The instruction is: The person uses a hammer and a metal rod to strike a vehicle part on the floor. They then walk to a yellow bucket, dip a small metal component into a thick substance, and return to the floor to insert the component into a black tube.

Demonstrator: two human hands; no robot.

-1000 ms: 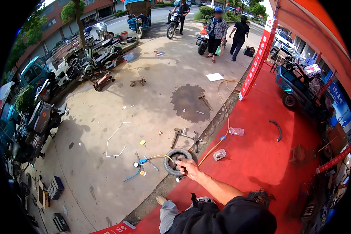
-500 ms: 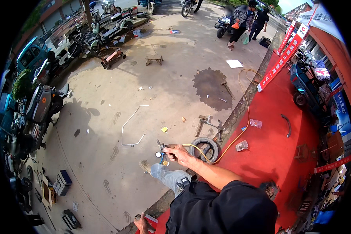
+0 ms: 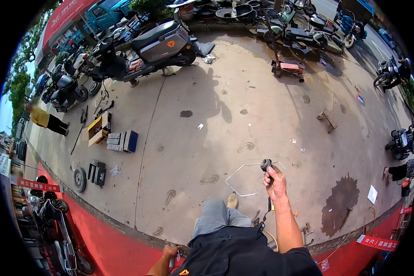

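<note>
My right hand (image 3: 275,184) is closed on a small dark ridged round part (image 3: 266,165), raised over the concrete. Beyond it on the ground lies a bent white rod (image 3: 241,195). My left hand (image 3: 170,252) is low at the lower edge beside my dark top, fingers curled round something that is mostly hidden. My jeans and one shoe (image 3: 232,200) show between the two hands.
Parked scooters (image 3: 161,46) line the back and sides. Boxes (image 3: 122,141), a small tyre (image 3: 79,179) and a wooden stool (image 3: 327,120) stand on the concrete (image 3: 193,115). Red mat (image 3: 106,221) runs along the bottom. A person in yellow (image 3: 40,117) is far left; others are at the right edge.
The view has swung left toward the scooter row and boxes, and the tyre with the hose has left sight behind my body. My right hand still holds the dark part; my left hand came into view.
</note>
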